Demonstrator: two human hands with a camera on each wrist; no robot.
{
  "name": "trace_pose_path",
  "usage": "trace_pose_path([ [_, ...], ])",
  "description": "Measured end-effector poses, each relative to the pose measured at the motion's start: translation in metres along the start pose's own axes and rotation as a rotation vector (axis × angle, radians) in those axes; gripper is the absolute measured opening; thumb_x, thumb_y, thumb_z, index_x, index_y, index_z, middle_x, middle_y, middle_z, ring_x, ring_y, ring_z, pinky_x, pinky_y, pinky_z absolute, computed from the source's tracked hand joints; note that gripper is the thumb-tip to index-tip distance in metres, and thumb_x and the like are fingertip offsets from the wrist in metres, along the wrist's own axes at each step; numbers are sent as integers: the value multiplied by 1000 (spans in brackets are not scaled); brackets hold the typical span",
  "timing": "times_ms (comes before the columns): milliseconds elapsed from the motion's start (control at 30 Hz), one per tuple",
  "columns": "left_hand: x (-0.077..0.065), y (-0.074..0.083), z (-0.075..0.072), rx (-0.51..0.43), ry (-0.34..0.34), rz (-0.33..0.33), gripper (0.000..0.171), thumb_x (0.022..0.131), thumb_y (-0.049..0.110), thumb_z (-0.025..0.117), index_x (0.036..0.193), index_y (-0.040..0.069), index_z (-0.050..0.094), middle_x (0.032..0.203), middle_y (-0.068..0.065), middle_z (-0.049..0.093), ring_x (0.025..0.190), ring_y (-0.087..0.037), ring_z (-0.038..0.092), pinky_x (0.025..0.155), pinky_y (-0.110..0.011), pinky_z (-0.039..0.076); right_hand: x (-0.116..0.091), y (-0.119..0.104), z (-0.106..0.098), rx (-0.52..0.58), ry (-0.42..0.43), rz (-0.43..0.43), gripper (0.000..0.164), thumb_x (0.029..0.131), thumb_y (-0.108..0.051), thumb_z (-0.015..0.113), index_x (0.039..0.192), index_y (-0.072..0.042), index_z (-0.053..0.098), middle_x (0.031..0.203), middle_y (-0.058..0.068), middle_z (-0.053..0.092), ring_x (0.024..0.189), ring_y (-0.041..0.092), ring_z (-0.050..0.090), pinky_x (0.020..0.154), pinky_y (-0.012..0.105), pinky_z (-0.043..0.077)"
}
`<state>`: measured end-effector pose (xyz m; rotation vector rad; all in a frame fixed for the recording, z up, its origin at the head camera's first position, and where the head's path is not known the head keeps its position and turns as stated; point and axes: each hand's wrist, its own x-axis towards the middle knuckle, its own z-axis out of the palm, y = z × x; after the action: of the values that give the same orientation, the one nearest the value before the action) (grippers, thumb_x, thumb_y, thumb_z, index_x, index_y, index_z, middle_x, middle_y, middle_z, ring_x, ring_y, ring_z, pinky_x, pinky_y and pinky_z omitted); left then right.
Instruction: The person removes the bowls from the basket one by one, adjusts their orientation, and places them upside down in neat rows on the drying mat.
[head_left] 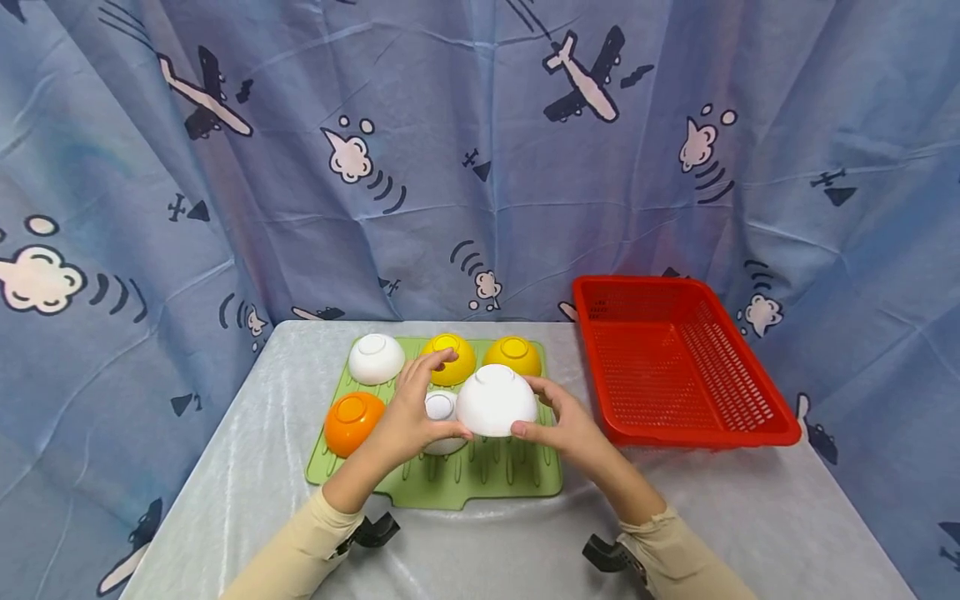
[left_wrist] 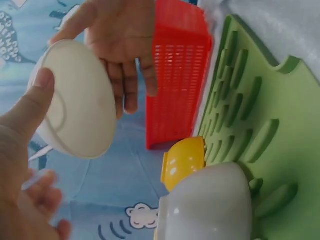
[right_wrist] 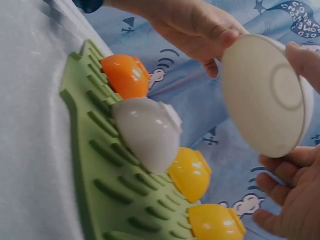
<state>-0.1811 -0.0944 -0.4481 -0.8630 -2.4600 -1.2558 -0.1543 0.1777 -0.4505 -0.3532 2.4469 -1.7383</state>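
Note:
A white bowl [head_left: 497, 402] is held bottom-up in the air above the green drying mat [head_left: 517, 475]. My right hand [head_left: 564, 421] grips its right side, with the thumb at the rim and the fingers against the outer wall. The thumb of my left hand [head_left: 416, 410] touches the left edge of the bowl, while its other fingers stand bent and apart from the wall. Both wrist views look into the hollow of the held bowl [left_wrist: 82, 100]. Behind it, another white bowl [head_left: 442, 406] sits upside down on the mat, partly hidden.
Also upside down on the mat are an orange bowl [head_left: 352, 423], a white bowl [head_left: 377, 358], and two yellow bowls [head_left: 457, 367] along the back. Right of the mat stands a red plastic basket [head_left: 678, 437]. A patterned blue curtain [head_left: 450, 167] hangs behind the table.

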Motion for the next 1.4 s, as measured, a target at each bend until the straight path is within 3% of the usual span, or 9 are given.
trace_pose_path([
  [133, -3, -4, -1, -108, -94, -158, 94, 60, 26, 100, 142, 16, 55, 133, 1, 62, 121, -27, 54, 103, -53, 42, 0, 5, 6, 45, 25, -61, 81, 79, -27, 88, 149, -10, 49, 151, 14, 51, 147, 36, 36, 117, 71, 19],
  [233, -2, -6, -1, -173, -165, -205, 82, 67, 24, 97, 139, 16, 59, 126, 2, 64, 119, -25, 57, 101, -51, 44, -2, 6, 7, 50, 68, -107, 82, 77, -25, 90, 148, -14, 50, 149, 12, 52, 145, 35, 38, 117, 72, 13],
  [433, 10, -8, 0, -220, -247, -190, 77, 75, 28, 93, 143, 18, 57, 131, -1, 62, 125, -31, 56, 99, -49, 43, -4, 12, 4, 39, 118, -150, 83, 76, -20, 91, 148, -15, 50, 149, 10, 50, 140, 34, 39, 115, 73, 15],
  [633, 31, -8, -2, -180, -333, -211, 78, 74, 31, 94, 142, 17, 57, 141, -4, 58, 129, -30, 54, 107, -54, 43, 0, 22, 0, -69, 153, -174, 84, 75, -24, 93, 148, -19, 51, 153, 8, 44, 142, 34, 38, 113, 68, 26],
  [800, 45, -15, 4, -140, -398, -207, 79, 71, 31, 96, 139, 16, 60, 141, -8, 57, 129, -31, 52, 106, -57, 43, 0, 28, -4, -162, 167, -111, 87, 73, -34, 94, 147, -20, 52, 153, 8, 45, 144, 32, 38, 114, 69, 28],
  [1000, 56, -30, 18, -86, -482, -190, 78, 71, 35, 95, 138, 17, 60, 137, 2, 61, 127, -26, 52, 107, -51, 44, 1, 38, -5, -222, 169, -19, 92, 70, -41, 95, 148, -17, 51, 152, 10, 48, 144, 34, 41, 114, 68, 29],
  [1167, 64, -40, 23, 8, -528, -148, 75, 73, 39, 94, 136, 16, 62, 134, 5, 63, 124, -21, 53, 105, -43, 45, 8, 49, -7, -280, 164, 6, 93, 69, -43, 95, 147, -15, 52, 150, 11, 50, 143, 34, 42, 114, 65, 32],
  [1400, 70, -47, 29, 92, -592, -113, 67, 74, 36, 93, 132, 17, 65, 127, 2, 66, 121, -27, 55, 103, -44, 44, 12, 64, -5, -312, 130, 22, 94, 69, -41, 95, 146, -9, 52, 147, 15, 53, 140, 37, 44, 113, 62, 35],
])
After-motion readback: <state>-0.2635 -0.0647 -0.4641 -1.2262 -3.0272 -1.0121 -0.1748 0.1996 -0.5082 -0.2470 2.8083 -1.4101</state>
